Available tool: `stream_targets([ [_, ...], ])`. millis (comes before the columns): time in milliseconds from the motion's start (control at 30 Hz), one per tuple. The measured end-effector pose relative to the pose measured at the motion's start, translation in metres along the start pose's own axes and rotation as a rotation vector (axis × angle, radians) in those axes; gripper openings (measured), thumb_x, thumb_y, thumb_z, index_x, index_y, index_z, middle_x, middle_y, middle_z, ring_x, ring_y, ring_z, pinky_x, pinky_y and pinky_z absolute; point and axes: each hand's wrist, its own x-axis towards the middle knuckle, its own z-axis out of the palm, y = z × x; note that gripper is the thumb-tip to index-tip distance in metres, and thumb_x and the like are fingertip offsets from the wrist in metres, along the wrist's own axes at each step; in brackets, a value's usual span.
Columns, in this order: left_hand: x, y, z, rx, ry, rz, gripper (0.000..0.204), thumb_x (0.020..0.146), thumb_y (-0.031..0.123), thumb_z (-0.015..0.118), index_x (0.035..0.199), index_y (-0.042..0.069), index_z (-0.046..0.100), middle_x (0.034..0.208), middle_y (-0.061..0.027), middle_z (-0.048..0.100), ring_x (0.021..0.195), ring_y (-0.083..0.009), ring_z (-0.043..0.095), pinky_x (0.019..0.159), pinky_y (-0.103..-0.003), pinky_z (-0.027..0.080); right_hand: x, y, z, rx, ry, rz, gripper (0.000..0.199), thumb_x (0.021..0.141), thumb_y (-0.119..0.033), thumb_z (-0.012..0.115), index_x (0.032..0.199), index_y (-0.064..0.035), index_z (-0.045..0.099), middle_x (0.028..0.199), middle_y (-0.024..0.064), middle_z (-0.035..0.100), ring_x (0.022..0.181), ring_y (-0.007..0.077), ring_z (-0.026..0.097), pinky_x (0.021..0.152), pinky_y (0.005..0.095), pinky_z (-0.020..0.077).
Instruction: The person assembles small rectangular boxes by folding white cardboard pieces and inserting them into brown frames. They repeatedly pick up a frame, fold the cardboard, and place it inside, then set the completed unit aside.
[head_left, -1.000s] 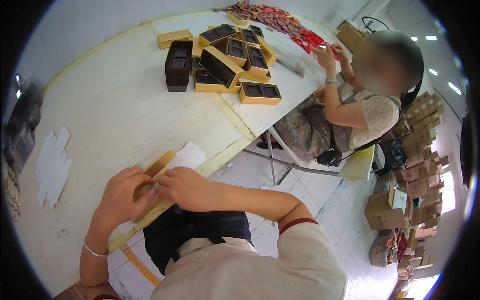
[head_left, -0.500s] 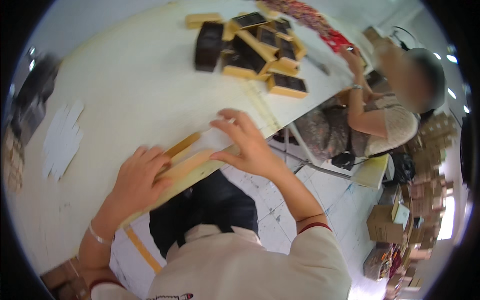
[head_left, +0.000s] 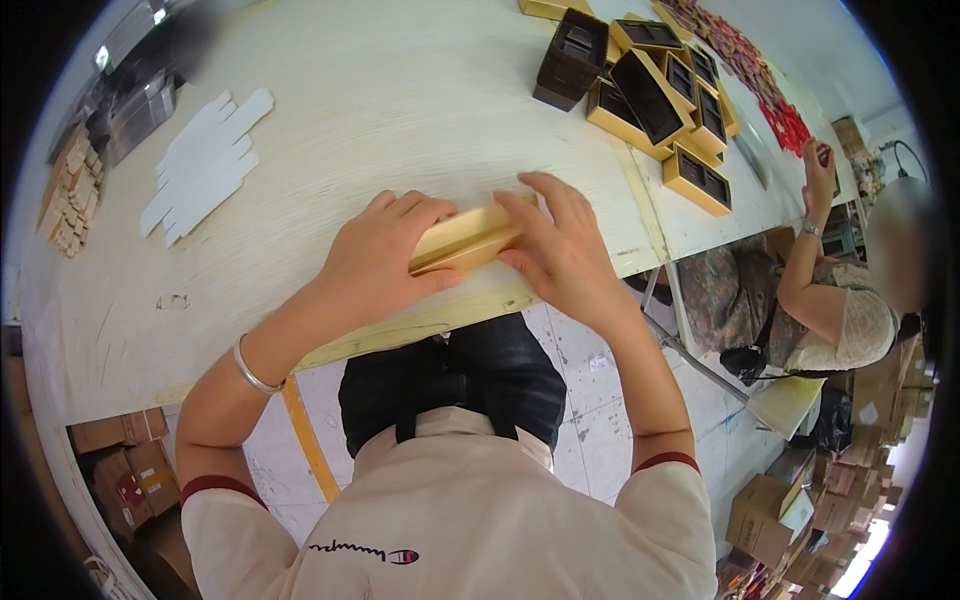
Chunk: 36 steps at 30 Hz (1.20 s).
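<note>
- My left hand (head_left: pixel 385 250) is gripping the left end of a long, narrow gold box (head_left: pixel 462 243): fingers are curling over the far side, thumb is lying along the near side.
- My right hand (head_left: pixel 570 245) is sitting half-curled around the other end, fingers reaching over the far side, thumb staying lower and nearer me. Fingertips are blurring; can't tell if thumb and fingers are pressing.
- Box is lying between both hands, just in from the near edge of the white table (head_left: pixel 330 110), in front of my lap. Its right end is tilting a bit away from me. A dark line is running lengthwise along it.
- Left wrist is wearing a silver bangle (head_left: pixel 258 368).
- White card strips (head_left: pixel 205 165) are lying fanned out on the table, far left of my left hand.
- More gold boxes (head_left: pixel 697 185) with black inserts are piling up beyond my right hand, well apart from it. A stack of black trays (head_left: pixel 570 65) is standing just left of them.
- A co-worker's hand (head_left: pixel 819 180) is showing far right, near red stuff (head_left: pixel 787 128).
</note>
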Motion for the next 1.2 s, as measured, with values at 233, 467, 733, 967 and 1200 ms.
stream_targets([
  [233, -0.007, 0.012, -0.016, -0.185, -0.097, 0.056, 0.06, 0.072, 0.021, 0.077, 0.126, 0.006, 0.054, 0.142, -0.018, 0.035, 0.101, -0.0324, 0.054, 0.086, -0.037, 0.047, -0.01, -0.01, 0.018, 0.136, -0.143, -0.198, 0.028, 0.072, -0.005, 0.065, 0.1, -0.005, 0.064, 0.117, 0.0139, 0.055, 0.117, 0.0326, 0.05, 0.099, 0.0452, 0.0386],
  [467, -0.017, -0.016, -0.035, -0.119, -0.36, 0.27, 0.04, 0.072, 0.012, 0.074, 0.11, 0.004, 0.062, 0.146, -0.0112, 0.036, 0.101, -0.0265, 0.058, 0.082, -0.035, 0.051, -0.001, 0.0, 0.008, -0.03, -0.071, -0.244, 0.025, 0.066, 0.0, 0.068, 0.091, -0.005, 0.067, 0.115, 0.0134, 0.055, 0.105, 0.0304, 0.053, 0.088, 0.0455, 0.0414],
  [733, 0.003, -0.029, -0.003, 0.085, -0.11, 0.546, 0.04, 0.063, 0.013, 0.08, 0.1, 0.003, 0.067, 0.122, -0.0094, 0.057, 0.092, -0.0267, 0.061, 0.077, -0.035, 0.052, -0.032, -0.025, 0.021, 0.045, 0.017, -0.232, 0.035, 0.067, -0.019, 0.074, 0.099, -0.0087, 0.066, 0.106, 0.0088, 0.056, 0.067, 0.0236, 0.058, 0.058, 0.033, 0.0468],
  [967, -0.002, 0.006, -0.002, -0.294, -0.264, 0.253, 0.026, 0.067, 0.012, 0.077, 0.09, 0.004, 0.066, 0.101, -0.0047, 0.06, 0.078, -0.0228, 0.06, 0.067, -0.031, 0.051, -0.037, -0.009, 0.013, 0.22, -0.079, -0.218, 0.029, 0.071, -0.018, 0.073, 0.093, -0.0046, 0.058, 0.106, 0.0124, 0.053, 0.081, 0.0276, 0.054, 0.072, 0.0369, 0.0469],
  [1200, 0.004, -0.018, 0.006, 0.123, 0.024, 0.648, 0.022, 0.062, 0.006, 0.072, 0.083, 0.008, 0.065, 0.089, -0.0038, 0.062, 0.075, -0.0218, 0.059, 0.066, -0.032, 0.051, -0.018, 0.011, 0.015, 0.592, -0.114, -0.098, 0.019, 0.074, -0.003, 0.072, 0.074, -0.0007, 0.053, 0.093, 0.0127, 0.053, 0.083, 0.0315, 0.053, 0.07, 0.0371, 0.0449],
])
